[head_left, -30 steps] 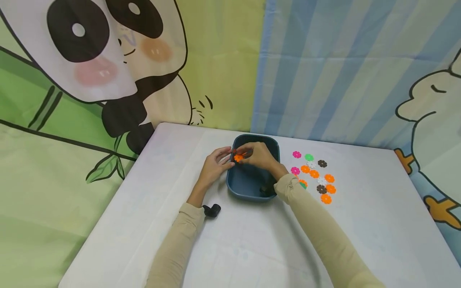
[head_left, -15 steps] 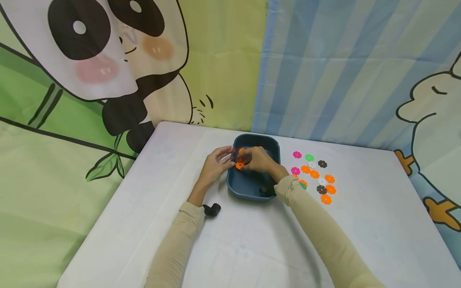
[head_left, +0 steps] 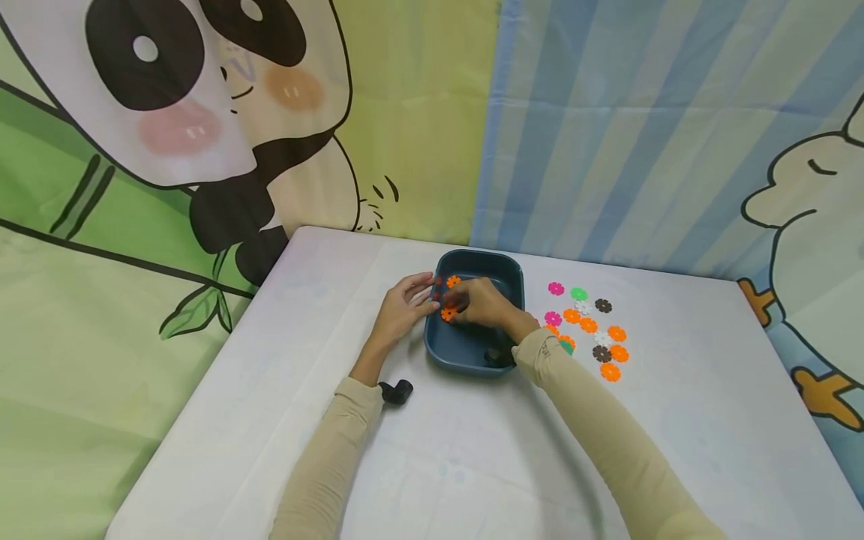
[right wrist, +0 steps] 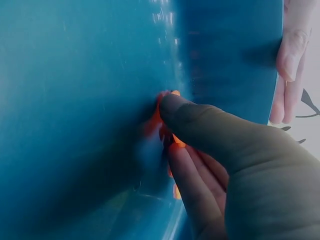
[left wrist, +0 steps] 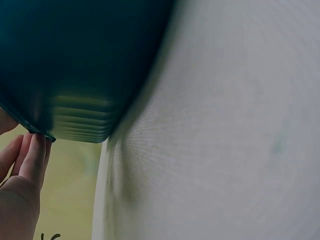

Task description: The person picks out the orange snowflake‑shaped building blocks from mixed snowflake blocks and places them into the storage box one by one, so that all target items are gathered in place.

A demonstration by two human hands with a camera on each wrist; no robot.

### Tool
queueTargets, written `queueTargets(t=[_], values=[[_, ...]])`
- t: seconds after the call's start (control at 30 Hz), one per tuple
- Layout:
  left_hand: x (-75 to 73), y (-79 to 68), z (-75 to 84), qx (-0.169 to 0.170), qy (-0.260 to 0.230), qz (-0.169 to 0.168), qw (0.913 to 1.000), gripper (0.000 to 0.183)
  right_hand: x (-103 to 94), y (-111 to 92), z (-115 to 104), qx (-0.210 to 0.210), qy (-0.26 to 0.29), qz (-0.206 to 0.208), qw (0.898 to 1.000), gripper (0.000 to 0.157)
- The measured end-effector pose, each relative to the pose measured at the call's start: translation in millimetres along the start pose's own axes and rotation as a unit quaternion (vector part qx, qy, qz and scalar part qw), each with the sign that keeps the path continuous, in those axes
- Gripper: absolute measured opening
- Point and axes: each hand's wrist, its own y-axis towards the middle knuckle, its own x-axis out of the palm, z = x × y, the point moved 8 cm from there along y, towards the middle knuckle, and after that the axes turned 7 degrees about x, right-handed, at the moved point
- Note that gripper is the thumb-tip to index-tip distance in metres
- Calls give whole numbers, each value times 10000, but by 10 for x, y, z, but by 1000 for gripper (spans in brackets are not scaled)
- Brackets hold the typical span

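My left hand (head_left: 400, 313) touches the left rim of a dark blue basin (head_left: 466, 358) with its fingertips and thumb. The left wrist view has its fairly straight fingers (left wrist: 33, 157) against that rim. Inside the basin, at its left side, my right hand (head_left: 482, 304) pinches an orange flower-shaped disc (right wrist: 178, 142) between thumb and fingers. Much of this piece is hidden by the thumb. A toothed orange disc (head_left: 448, 314) shows beside the fingertips in the head view, and another orange disc (head_left: 453, 282) lies just beyond them.
On the white table (head_left: 418, 465), right of the basin, lie several loose discs: pink (head_left: 556, 289), green (head_left: 578, 294), white (head_left: 602, 340), brown (head_left: 602, 353) and orange (head_left: 610, 372). A black device (head_left: 397, 392) sits by the left wrist. Printed curtains (head_left: 607, 135) hang behind.
My right hand has shifted slightly toward me inside the basin. The far orange disc has come into view beyond its fingers. The left hand has stayed at the rim.
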Motion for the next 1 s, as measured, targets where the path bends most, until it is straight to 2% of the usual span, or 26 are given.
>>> queueTargets(t=[0.27, 0.53, 0.67, 0.83, 1.0], values=[[-2, 16, 16, 9, -4, 26, 10000, 58, -18, 13, 12, 128, 283, 136, 9994, 32], [6, 26, 31, 34, -29, -85, 10000, 59, -21, 17, 5, 58, 131, 79, 9999, 35], [2, 17, 17, -44, 0, -24, 10000, 58, -16, 19, 12, 31, 190, 90, 9998, 33], [-1, 11, 6, -47, -79, 58, 9999, 59, -55, 14, 19, 107, 307, 380, 9987, 29], [7, 5, 9, 4, -110, 68, 9999, 60, -209, -15, -77, 43, 656, 890, 9939, 29]])
